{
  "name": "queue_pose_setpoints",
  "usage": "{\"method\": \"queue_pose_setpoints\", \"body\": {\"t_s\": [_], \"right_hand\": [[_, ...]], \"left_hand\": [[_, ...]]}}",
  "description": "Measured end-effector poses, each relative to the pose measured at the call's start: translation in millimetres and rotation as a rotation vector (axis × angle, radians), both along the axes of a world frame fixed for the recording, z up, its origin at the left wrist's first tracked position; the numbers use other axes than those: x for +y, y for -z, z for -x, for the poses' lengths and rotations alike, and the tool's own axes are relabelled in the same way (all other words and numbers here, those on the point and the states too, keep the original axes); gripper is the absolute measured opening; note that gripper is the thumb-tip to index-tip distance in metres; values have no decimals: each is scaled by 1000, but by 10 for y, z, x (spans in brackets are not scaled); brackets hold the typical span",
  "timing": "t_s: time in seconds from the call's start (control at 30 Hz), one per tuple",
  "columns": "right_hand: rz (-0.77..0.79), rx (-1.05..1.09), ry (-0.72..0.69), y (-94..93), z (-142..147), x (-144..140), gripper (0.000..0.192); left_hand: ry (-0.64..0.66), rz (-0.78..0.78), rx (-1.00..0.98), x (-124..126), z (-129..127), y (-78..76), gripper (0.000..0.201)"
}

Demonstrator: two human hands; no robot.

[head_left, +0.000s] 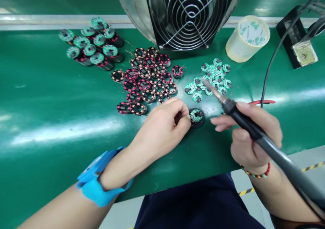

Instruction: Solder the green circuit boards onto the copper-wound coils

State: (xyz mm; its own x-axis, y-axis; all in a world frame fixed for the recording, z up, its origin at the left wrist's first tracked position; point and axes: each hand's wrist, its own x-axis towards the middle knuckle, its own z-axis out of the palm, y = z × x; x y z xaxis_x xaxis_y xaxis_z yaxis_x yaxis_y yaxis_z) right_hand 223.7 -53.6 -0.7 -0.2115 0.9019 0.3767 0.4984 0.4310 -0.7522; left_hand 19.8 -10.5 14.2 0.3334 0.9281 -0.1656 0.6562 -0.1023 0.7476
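Note:
My left hand (pixel 164 127) rests on the green bench and pinches a small black coil with a round green circuit board (pixel 196 116) on top, fingertips at its left side. My right hand (pixel 250 134) grips a black soldering iron (pixel 243 120); its metal tip (pixel 209 87) points up-left, above and to the right of the coil, not touching it. A blue strap wraps my left wrist (pixel 99 181) and a beaded bracelet (pixel 256 174) circles my right wrist.
Several bare wound coils (pixel 147 83) lie ahead of my left hand. Loose green round boards (pixel 212 78) sit right of them. Coils with boards fitted (pixel 91 46) stand far left. A caged fan (pixel 188 16), a tape roll (pixel 248 38) and an iron stand (pixel 299 46) line the back.

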Motion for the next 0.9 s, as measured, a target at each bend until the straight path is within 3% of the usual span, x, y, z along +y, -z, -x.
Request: {"method": "queue_pose_setpoints", "body": {"t_s": [0.13, 0.33, 0.6, 0.77, 0.9], "right_hand": [[-31, -47, -53, -57, 150, 123, 42], [97, -226, -238, 40, 212, 187, 48], [41, -207, -224, 99, 189, 221, 42], [-42, -271, -121, 118, 214, 228, 35], [-64, -309, -64, 143, 254, 190, 31]], "left_hand": [[9, -15, 5, 1, 0, 8, 15], [5, -25, -13, 6, 1, 25, 17], [13, 8, -5, 16, 95, 13, 14], [127, 144, -22, 44, 207, -12, 24], [117, 117, -79, 10, 156, 16, 11]]}}
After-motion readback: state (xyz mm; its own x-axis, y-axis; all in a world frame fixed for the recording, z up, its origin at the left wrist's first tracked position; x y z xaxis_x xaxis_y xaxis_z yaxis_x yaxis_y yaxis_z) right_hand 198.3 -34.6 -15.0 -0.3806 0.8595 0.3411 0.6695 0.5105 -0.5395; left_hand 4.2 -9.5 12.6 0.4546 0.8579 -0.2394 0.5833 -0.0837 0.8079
